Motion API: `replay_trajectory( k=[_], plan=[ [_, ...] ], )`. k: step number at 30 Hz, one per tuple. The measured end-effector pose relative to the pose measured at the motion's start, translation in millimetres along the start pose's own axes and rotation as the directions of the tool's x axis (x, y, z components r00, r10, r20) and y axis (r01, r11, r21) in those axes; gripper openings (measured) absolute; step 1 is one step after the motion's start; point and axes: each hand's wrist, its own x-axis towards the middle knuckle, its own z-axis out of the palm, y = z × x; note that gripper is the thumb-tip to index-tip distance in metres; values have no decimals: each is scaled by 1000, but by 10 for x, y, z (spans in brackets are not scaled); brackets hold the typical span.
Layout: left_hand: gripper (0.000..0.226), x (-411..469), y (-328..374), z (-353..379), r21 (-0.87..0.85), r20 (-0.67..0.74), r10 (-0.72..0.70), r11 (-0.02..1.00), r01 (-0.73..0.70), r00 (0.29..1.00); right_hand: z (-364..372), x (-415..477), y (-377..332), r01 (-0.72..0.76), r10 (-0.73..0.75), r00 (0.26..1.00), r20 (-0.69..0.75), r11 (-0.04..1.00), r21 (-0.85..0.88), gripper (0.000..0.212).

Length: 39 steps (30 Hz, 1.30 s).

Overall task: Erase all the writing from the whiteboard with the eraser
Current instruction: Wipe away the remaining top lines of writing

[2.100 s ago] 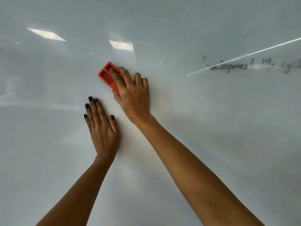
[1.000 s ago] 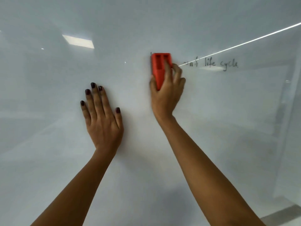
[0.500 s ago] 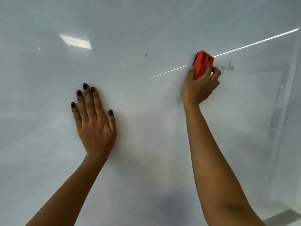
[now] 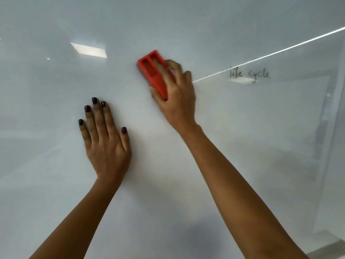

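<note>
A glossy whiteboard [image 4: 224,146] fills the view. My right hand [image 4: 177,98] grips a red eraser [image 4: 152,71] and presses it flat on the board, upper centre, tilted to the left. My left hand [image 4: 104,139] lies flat on the board below and left of it, fingers spread, holding nothing. Black handwriting reading "life cycle" [image 4: 249,73] stands on the board to the right of the eraser, well apart from it. The board between the eraser and the writing looks wiped.
Ceiling lights reflect in the board as a bright rectangle [image 4: 88,50] at upper left and a thin bright line [image 4: 280,52] slanting up to the right. The board's right edge and a strip of floor [image 4: 328,253] show at lower right.
My right hand has swept the eraser back to the left, away from the writing it was beside half a second ago. The left hand has stayed flat on the board.
</note>
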Motion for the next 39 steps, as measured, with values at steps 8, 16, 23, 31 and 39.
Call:
replay_trajectory(
  k=[8, 16, 23, 31, 39],
  plan=[
    [66, 33, 312, -47, -69, -11, -145, 987, 144, 989, -319, -46, 979, -610, 597, 782, -181, 792, -25, 55],
    [69, 99, 939, 157, -150, 28, 25, 989, -21, 999, -455, -256, 1066, -126, 130, 991, 18, 981, -150, 54],
    [60, 32, 870, 265, -80, 42, 117, 990, -114, 992, -670, -115, 1813, -487, 478, 873, -95, 857, -170, 56],
    [59, 15, 881, 282, -53, 51, 114, 992, -111, 992, -914, -122, 2396, -853, 826, 521, -215, 512, -100, 58],
    [61, -6, 925, 295, -38, 68, 87, 996, -85, 994, -799, 44, 2079, -885, 857, 457, -237, 464, -29, 55]
  ],
)
